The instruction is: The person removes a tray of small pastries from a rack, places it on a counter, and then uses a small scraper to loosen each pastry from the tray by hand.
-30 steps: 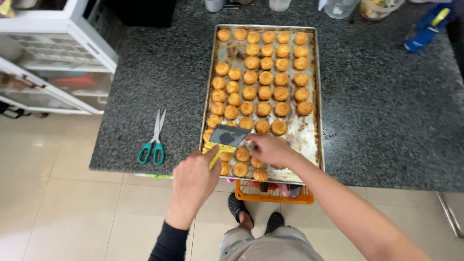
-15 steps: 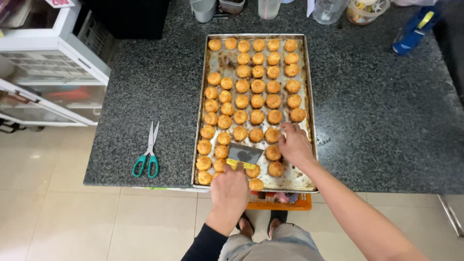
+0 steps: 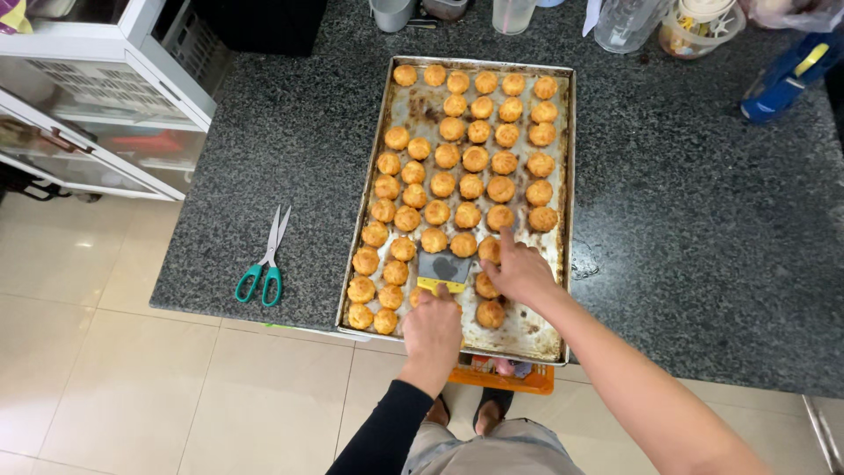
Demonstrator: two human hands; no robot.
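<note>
- Left hand [image 3: 432, 327] has its grip clenched around the yellow handle of a flat metal scraper [image 3: 443, 267], blade lying flat on the tray and pointing away from the person, right in among the lower rows of pastries.
- Right hand [image 3: 519, 271] isn't grasping anything, grip released: index finger stretched out and touching a small round golden-brown baked pastry [image 3: 490, 250] just right of the scraper blade.
- Both hands are over the near end of a big rectangular metal baking tray [image 3: 568, 185], which sits on a dark speckled granite surface [image 3: 694, 202] with its near edge sticking out slightly past the surface's edge.
- Tray is packed with rows of those golden puffs; the near right corner is bare, greasy metal.
- Green-handled scissors [image 3: 264, 264] lie well left of the tray, near the surface's edge.
- Blue spray bottle [image 3: 787, 75] at the far right, some clear plastic containers [image 3: 629, 22] along the back.
- White glass-door cabinet [image 3: 97, 114] off to the left, over beige floor tiles.
</note>
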